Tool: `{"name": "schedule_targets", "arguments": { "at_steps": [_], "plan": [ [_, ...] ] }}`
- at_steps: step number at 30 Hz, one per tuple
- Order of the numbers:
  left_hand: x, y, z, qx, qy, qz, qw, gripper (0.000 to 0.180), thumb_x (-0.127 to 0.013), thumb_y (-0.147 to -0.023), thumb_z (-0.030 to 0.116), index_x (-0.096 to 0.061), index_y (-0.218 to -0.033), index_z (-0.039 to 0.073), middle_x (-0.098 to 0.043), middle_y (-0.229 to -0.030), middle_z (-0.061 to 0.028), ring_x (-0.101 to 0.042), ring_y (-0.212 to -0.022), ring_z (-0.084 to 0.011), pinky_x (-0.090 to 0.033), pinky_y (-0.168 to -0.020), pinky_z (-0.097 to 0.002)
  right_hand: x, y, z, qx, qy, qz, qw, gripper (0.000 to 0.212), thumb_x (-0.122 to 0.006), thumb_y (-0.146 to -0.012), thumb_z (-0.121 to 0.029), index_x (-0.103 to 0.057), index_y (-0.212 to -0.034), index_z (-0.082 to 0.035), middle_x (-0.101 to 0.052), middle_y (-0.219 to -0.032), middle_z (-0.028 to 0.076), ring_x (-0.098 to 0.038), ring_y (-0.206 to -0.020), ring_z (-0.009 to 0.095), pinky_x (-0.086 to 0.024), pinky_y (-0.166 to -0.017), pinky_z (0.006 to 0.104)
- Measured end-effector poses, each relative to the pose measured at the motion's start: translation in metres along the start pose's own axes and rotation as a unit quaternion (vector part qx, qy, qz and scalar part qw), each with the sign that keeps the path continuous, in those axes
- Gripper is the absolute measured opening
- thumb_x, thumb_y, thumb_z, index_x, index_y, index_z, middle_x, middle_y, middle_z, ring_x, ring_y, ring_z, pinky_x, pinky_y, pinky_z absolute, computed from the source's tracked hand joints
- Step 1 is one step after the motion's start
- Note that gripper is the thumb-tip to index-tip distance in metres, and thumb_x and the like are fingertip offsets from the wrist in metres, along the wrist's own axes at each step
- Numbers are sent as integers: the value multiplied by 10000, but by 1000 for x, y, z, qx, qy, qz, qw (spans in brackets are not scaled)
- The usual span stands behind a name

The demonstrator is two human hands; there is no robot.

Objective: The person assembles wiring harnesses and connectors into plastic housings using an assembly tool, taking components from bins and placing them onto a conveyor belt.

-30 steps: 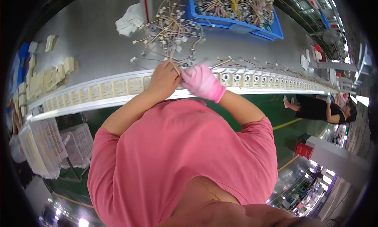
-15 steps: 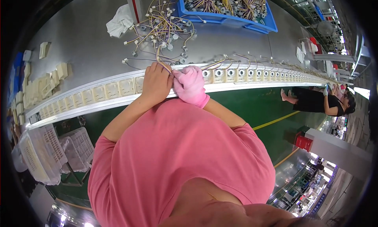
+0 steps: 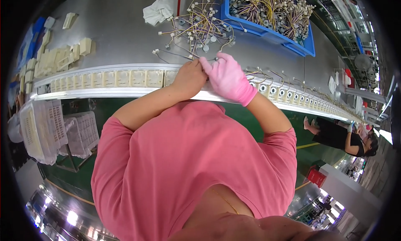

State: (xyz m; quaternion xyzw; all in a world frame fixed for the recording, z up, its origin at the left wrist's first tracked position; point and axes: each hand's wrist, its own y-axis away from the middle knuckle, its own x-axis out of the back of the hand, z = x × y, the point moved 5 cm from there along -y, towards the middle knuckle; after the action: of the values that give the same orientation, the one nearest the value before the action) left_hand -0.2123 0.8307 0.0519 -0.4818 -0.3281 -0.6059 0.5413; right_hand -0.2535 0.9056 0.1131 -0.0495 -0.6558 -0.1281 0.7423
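My left hand (image 3: pixel 190 79), bare, is closed over the rail, its fingertips at the rail's far edge. What it holds is hidden. My right hand (image 3: pixel 227 79), in a pink glove, is beside it with bent fingers; thumb and forefinger are at a dark wire, and the grip is too small to make out. Beneath both hands runs a long pale metal rail (image 3: pixel 121 93) holding a row of cream plastic housings (image 3: pixel 137 78). Right of my hands, the housings (image 3: pixel 272 91) show dark round centres, with wire leads (image 3: pixel 277 76) rising behind them. A heap of wire leads with white connectors (image 3: pixel 204 21) lies just beyond my hands.
A blue bin (image 3: pixel 267 31) full of wire leads stands at the far right, beside a crumpled white cloth (image 3: pixel 158 10) and the heap. Loose cream housings (image 3: pixel 54 57) lie at the left. White plastic crates (image 3: pixel 44 126) stand below the rail. Another person (image 3: pixel 340 136) is farther along at right.
My right hand has spread out and moved up and right, toward the wires. The lead that rose from my left hand no longer shows. The whole view has shifted, moving the scene rightward.
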Motion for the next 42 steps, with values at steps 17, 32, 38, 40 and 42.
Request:
{"name": "schedule_targets", "arguments": {
  "at_steps": [17, 32, 38, 40, 42],
  "plan": [
    [7, 8, -7, 32, 148, 134, 979, 116, -630, -738, 146, -601, -816, 65, -525, -853, -69, -503, -879, -255, -412, -756, -379, -27, 2, 1, -41, -23, -132, 990, 234, -551, -746, -104, -546, -960, -9, -625, -659, 89, -638, -640, 266, -478, -555, 394],
    [4, 5, -11, 44, 169, 109, 979, 104, -621, -707, 119, -607, -789, 57, -532, -846, -73, -505, -890, -262, -422, -757, -393, -23, -2, -4, -102, -89, 36, 990, 78, -587, -653, -151, -557, -684, -85, -573, -671, 122, -576, -654, 299, -347, -625, 391],
    [5, 0, -8, 108, 167, 114, 973, 109, -629, -674, 153, -616, -751, 77, -552, -828, -50, -509, -888, -248, -407, -770, -379, -16, 0, 8, -63, -99, 56, 992, 51, -607, -664, -148, -566, -678, -121, -574, -680, 65, -558, -656, 265, -349, -647, 386],
    [3, -2, -8, 129, 169, 113, 971, 113, -620, -672, 172, -621, -745, 85, -556, -829, -40, -509, -884, -243, -393, -776, -373, -25, -3, 7, -66, -73, 15, 995, 52, -622, -664, -157, -575, -667, -136, -574, -672, 58, -558, -666, 256, -352, -665, 384],
    [3, -2, -6, 119, 175, 116, 970, 105, -602, -677, 166, -623, -743, 86, -556, -827, -37, -509, -880, -242, -386, -778, -378, -17, -3, 10, -60, -81, 12, 995, 56, -623, -677, -163, -580, -664, -130, -575, -657, 61, -560, -663, 261, -356, -682, 382]
  ]
}}
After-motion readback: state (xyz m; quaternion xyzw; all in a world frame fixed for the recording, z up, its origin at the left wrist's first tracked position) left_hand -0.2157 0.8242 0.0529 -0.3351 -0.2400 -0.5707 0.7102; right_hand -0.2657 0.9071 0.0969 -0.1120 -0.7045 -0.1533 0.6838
